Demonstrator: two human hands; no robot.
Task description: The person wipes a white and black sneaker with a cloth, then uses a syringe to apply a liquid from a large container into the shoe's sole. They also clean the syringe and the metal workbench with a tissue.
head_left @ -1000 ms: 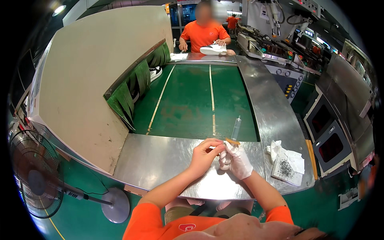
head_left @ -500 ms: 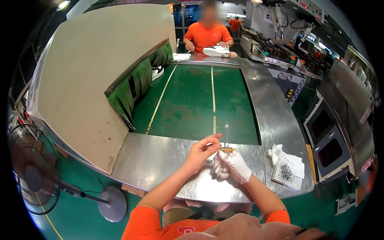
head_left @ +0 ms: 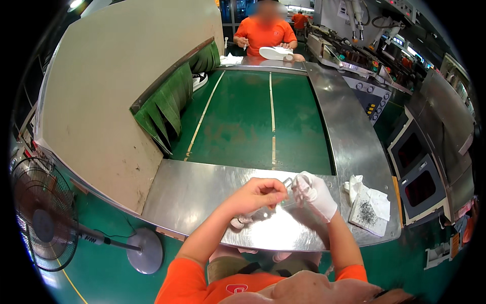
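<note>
My bare left hand is over the near steel ledge, thumb and fingertips pinched together. Close to its right is my right hand in a white glove, its fingers curled closed. A small, clear and shiny thing shows in the gap between the two hands; I cannot tell its kind or which hand holds it. Under my left wrist a small whitish rounded thing lies on the ledge, partly hidden by the forearm.
A green conveyor belt runs beyond the ledge, with a shoe by the green flap curtain. White cloths and a pad with black specks lie at right. Across, a co-worker holds a white shoe. A fan stands left.
My hands have moved apart, the right going up and rightward, its palm turned. The small brownish piece at my right fingertips no longer shows. The whitish thing under my left wrist has come into view.
</note>
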